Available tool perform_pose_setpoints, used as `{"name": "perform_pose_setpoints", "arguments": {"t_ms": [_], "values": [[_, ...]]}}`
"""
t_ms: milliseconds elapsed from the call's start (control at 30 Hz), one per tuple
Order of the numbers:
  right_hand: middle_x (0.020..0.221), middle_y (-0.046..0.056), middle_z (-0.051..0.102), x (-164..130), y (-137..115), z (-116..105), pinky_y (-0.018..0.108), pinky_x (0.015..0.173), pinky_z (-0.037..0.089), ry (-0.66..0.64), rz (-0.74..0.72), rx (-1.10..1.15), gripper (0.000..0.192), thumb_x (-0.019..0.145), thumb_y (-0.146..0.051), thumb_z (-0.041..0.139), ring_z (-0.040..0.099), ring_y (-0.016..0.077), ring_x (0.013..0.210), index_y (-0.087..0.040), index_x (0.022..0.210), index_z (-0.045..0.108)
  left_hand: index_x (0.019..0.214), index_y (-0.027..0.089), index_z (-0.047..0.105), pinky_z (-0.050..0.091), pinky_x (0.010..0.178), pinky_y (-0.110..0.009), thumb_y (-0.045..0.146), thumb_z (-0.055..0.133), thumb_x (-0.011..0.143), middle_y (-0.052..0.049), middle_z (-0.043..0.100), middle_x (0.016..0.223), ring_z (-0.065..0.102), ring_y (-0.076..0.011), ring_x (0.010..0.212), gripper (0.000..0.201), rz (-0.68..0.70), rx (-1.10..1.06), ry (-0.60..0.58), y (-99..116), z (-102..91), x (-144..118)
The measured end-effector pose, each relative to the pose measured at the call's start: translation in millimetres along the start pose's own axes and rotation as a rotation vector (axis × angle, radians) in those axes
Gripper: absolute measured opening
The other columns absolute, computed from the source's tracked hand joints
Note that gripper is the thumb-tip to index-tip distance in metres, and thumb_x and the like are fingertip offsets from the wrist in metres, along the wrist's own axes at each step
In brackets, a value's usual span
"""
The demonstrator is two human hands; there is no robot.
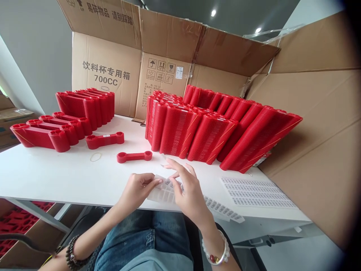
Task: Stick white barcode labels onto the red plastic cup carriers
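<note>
My left hand (142,187) pinches the near-left corner of a white label sheet (162,195) between thumb and fingers, by the table's front edge. The sheet runs right beneath my right hand (187,188), with dark printed labels on part of it and bare backing on the left. My right thumb and one finger come together at the labels, while other fingers stretch forward; what they pinch is too small to make out. Beyond my hands lie a short red bar-shaped plastic stack (134,156) with round ends and a thicker stack (105,139) bearing a white label.
Tall red stacks (180,131) stand at the back centre and right; more red stacks (59,131) stand at left. Another label sheet (256,192) lies at right, a rubber band (95,157) at left. Cardboard (108,56) walls the back and right side.
</note>
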State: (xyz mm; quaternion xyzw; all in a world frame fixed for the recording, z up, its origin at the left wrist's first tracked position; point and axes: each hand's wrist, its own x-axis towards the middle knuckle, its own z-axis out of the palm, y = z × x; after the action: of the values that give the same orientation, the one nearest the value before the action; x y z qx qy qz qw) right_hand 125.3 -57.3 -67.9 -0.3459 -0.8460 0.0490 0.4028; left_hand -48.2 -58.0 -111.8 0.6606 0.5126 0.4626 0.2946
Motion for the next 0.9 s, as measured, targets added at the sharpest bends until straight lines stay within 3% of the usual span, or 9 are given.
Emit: {"name": "perform_pose_setpoints", "arguments": {"t_ms": [267,433,567,633,700,733,800,867,900], "values": [[0.119,0.005,0.07,3,0,1,0.052,0.111,0.037,-0.039,-0.044,-0.03,0.055,0.093,-0.004,0.04,0.07,0.0174,0.09,-0.03,0.142,0.039,0.054,0.021,0.026,0.016,0.048,-0.025,0.046,0.051,0.085,0.006,0.017,0.057,0.017,-0.0097,0.054,0.047,0.028,0.015,0.019,1,-2.1,0],[0.123,0.005,0.066,1,-5,0,0.05,0.11,0.04,-0.034,-0.095,0.099,0.056,0.093,-0.002,0.037,0.066,0.0183,0.1,-0.03,0.142,0.039,0.054,0.021,0.025,0.016,0.048,-0.025,0.046,0.052,0.085,0.006,0.017,0.057,0.017,-0.0098,0.054,0.048,0.037,0.028,0.039,3,-3.5,0],[0.124,0.004,0.065,-16,-24,-19,0.045,0.105,0.048,-0.114,-0.041,0.517,0.048,0.097,-0.012,0.045,0.067,0.0149,0.084,-0.036,0.138,0.044,0.053,0.022,0.024,0.017,0.047,-0.025,0.045,0.051,0.085,0.006,0.019,0.055,0.019,-0.0096,0.053,0.048,0.016,0.023,0.026,-1,0.7,0],[0.125,0.002,0.064,-27,-29,-31,0.044,0.101,0.051,-0.149,0.025,0.8,0.046,0.098,-0.022,0.051,0.068,0.0124,0.075,-0.04,0.138,0.041,0.053,0.022,0.023,0.02,0.048,-0.024,0.045,0.05,0.086,0.006,0.019,0.055,0.021,-0.0096,0.052,0.048,0.006,0.044,0.074,-7,5.6,2],[0.126,0.002,0.063,-35,-27,-42,0.047,0.105,0.048,-0.128,0.082,0.945,0.048,0.097,-0.031,0.056,0.068,0.0125,0.075,-0.042,0.14,0.039,0.055,0.022,0.032,0.026,0.05,-0.024,0.045,0.048,0.087,0.006,0.024,0.053,0.028,-0.0103,0.05,0.043,-0.002,0.101,0.132,-16,10.6,5],[0.126,0.003,0.062,-38,-24,-45,0.049,0.107,0.046,-0.1,0.11,0.968,0.049,0.095,-0.035,0.058,0.069,0.0139,0.079,-0.042,0.14,0.04,0.06,0.021,0.043,0.03,0.052,-0.024,0.044,0.047,0.088,0.007,0.029,0.051,0.033,-0.0113,0.05,0.036,-0.01,0.136,0.135,-21,12.4,6],[0.128,0.005,0.06,-41,-13,-49,0.052,0.107,0.044,-0.049,0.197,0.984,0.047,0.093,-0.04,0.061,0.068,0.0175,0.087,-0.04,0.137,0.044,0.094,0.02,0.06,0.037,0.057,-0.025,0.041,0.048,0.088,0.007,0.043,0.051,0.046,-0.0147,0.051,0.025,-0.051,0.2,0.077,-31,13.8,11],[0.131,0.007,0.056,-41,-1,-49,0.051,0.102,0.046,-0.051,0.298,1.03,0.047,0.091,-0.041,0.063,0.066,0.0196,0.093,-0.038,0.135,0.046,0.13,0.019,0.047,0.043,0.062,-0.028,0.036,0.051,0.085,0.006,0.057,0.058,0.056,-0.0184,0.055,0.048,-0.111,0.235,-0.008,-39,11.3,16],[0.133,0.007,0.054,-41,5,-49,0.049,0.099,0.048,-0.084,0.339,1.072,0.049,0.09,-0.041,0.064,0.065,0.02,0.094,-0.037,0.135,0.045,0.138,0.019,0.039,0.046,0.065,-0.029,0.033,0.052,0.083,0.005,0.063,0.064,0.06,-0.0199,0.059,0.058,-0.137,0.248,-0.043,-42,8.7,18]]}}
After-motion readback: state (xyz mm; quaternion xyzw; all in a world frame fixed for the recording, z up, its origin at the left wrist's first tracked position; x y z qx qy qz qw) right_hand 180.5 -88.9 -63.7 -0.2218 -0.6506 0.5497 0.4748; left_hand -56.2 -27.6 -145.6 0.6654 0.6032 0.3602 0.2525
